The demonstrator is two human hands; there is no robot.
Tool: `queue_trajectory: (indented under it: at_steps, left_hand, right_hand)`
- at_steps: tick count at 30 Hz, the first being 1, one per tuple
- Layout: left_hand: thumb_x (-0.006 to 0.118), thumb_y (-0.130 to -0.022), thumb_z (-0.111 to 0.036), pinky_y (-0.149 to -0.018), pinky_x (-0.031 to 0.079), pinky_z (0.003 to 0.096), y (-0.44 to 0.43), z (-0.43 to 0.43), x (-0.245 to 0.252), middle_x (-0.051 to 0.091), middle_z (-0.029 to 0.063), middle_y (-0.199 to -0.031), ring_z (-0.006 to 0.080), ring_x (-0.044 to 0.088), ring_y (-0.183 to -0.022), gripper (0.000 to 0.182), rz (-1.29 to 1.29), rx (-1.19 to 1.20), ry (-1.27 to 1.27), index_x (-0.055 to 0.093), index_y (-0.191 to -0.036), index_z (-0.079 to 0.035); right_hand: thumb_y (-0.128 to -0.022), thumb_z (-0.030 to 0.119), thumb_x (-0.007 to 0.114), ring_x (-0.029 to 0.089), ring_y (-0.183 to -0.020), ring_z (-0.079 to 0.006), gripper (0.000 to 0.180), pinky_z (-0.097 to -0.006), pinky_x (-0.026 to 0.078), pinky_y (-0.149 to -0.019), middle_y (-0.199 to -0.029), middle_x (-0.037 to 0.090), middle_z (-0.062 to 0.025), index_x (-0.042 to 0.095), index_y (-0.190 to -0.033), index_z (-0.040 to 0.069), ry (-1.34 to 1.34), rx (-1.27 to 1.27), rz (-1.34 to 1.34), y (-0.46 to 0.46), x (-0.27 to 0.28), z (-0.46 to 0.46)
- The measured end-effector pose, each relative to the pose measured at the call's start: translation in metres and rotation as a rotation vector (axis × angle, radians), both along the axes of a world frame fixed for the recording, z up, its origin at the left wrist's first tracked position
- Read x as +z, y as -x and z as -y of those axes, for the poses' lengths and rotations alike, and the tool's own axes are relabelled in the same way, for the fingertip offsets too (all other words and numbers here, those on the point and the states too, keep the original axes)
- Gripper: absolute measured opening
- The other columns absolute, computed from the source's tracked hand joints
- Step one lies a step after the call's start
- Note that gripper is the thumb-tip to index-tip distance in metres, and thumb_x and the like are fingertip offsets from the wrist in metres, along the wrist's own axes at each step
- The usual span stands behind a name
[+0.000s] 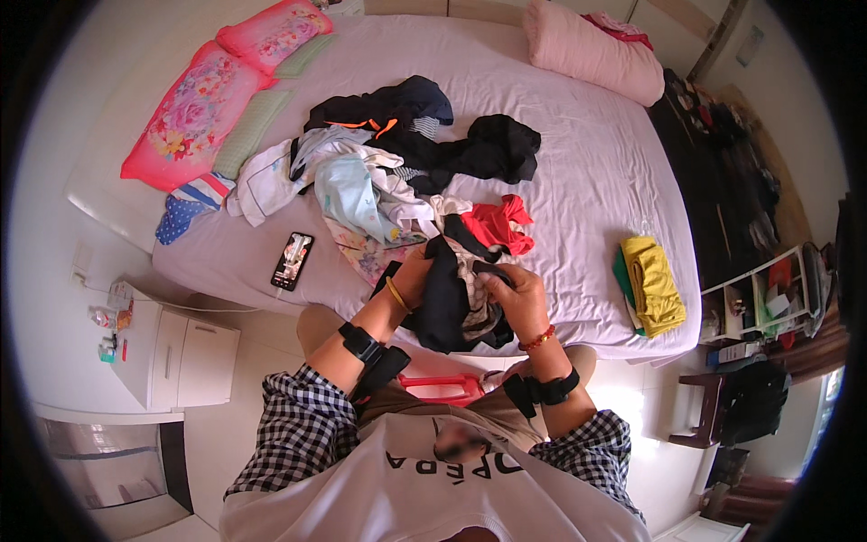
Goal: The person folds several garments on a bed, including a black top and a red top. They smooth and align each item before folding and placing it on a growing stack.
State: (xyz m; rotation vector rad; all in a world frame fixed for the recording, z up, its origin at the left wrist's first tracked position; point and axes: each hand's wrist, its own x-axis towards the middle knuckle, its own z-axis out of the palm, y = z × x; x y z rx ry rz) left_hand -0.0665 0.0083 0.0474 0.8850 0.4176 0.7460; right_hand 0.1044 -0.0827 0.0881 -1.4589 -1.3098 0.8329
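Observation:
Both my hands hold a black garment (437, 308) with a beige patterned part (477, 305) showing, just over the near edge of the bed. My left hand (408, 274) grips its left side, the fingers partly hidden by the cloth. On the other side my right hand (518, 291) pinches a dark edge between thumb and fingers. Beyond the hands lies a loose heap of clothes. It includes a red garment (498, 222), a light blue garment (345, 190), a floral cloth (362, 254) and black clothing (498, 146).
Folded yellow clothing (651, 286) lies at the bed's right. A phone (292, 261) with a lit screen rests at the left, a cable attached. Floral pillows (193, 115) and a rolled pink quilt (593, 57) lie farther back. A white cabinet (196, 356) stands left, a dark stool (701, 410) right.

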Motion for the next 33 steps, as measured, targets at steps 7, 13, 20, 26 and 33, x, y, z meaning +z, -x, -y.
queue_trajectory:
  at_steps: [7, 13, 20, 26, 33]
  left_hand:
    - [0.047, -0.09, -0.019, -0.065, 0.048, 0.026, 0.009, 0.008, 0.028, 0.06, -0.002, -0.085, 0.0117, 0.057, -0.074, 0.016, 0.054, -0.121, 0.263, 0.059, -0.096, -0.009]
    - [0.047, -0.09, -0.018, -0.067, 0.049, 0.0275, 0.006, 0.006, 0.012, 0.061, 0.0001, -0.087, 0.0122, 0.058, -0.076, 0.017, 0.041, -0.13, 0.314, 0.058, -0.096, -0.007]
    - [0.044, -0.088, -0.038, -0.082, 0.045, 0.036, 0.002, -0.002, -0.01, 0.06, 0.0118, -0.1, 0.0235, 0.057, -0.092, 0.042, 0.084, -0.233, 0.471, 0.052, -0.11, -0.003]
    - [0.055, -0.083, -0.021, -0.089, 0.042, 0.0337, -0.003, -0.007, 0.003, 0.062, 0.0115, -0.101, 0.021, 0.057, -0.097, 0.028, -0.005, -0.062, -0.39, 0.059, -0.101, 0.0]
    - [0.07, -0.069, -0.013, -0.073, 0.047, 0.0289, -0.016, -0.001, 0.007, 0.065, 0.0094, -0.082, 0.0197, 0.062, -0.077, 0.023, -0.621, 0.245, -0.884, 0.063, -0.087, 0.0]
  right_hand:
    - [-0.091, 0.039, 0.045, 0.054, -0.054, -0.016, 0.045, -0.0267, 0.044, -0.055, -0.062, 0.055, -0.0074, 0.056, -0.075, -0.002, 0.325, 0.089, -0.544, -0.008, 0.003, 0.004]
    - [-0.091, 0.037, 0.045, 0.054, -0.057, -0.0186, 0.043, -0.0285, 0.045, -0.057, -0.063, 0.053, -0.007, 0.056, -0.076, -0.002, 0.343, 0.168, -0.863, -0.012, -0.003, 0.004]
    - [-0.092, 0.035, 0.043, 0.053, -0.056, -0.0174, 0.041, -0.0284, 0.044, -0.056, -0.064, 0.054, -0.0059, 0.055, -0.078, -0.002, 0.298, 0.275, -0.654, -0.011, -0.002, 0.007]
    - [-0.081, 0.024, 0.05, 0.061, -0.067, -0.0313, 0.025, -0.04, 0.047, -0.059, -0.073, 0.061, -0.0178, 0.059, -0.089, 0.002, 0.143, 0.102, 0.613, 0.009, 0.001, 0.009]
    - [-0.073, 0.017, 0.057, 0.062, -0.076, -0.0347, 0.027, -0.0399, 0.051, -0.067, -0.078, 0.063, -0.0197, 0.059, -0.094, 0.0, 0.609, 0.054, -0.191, -0.008, -0.043, -0.03]
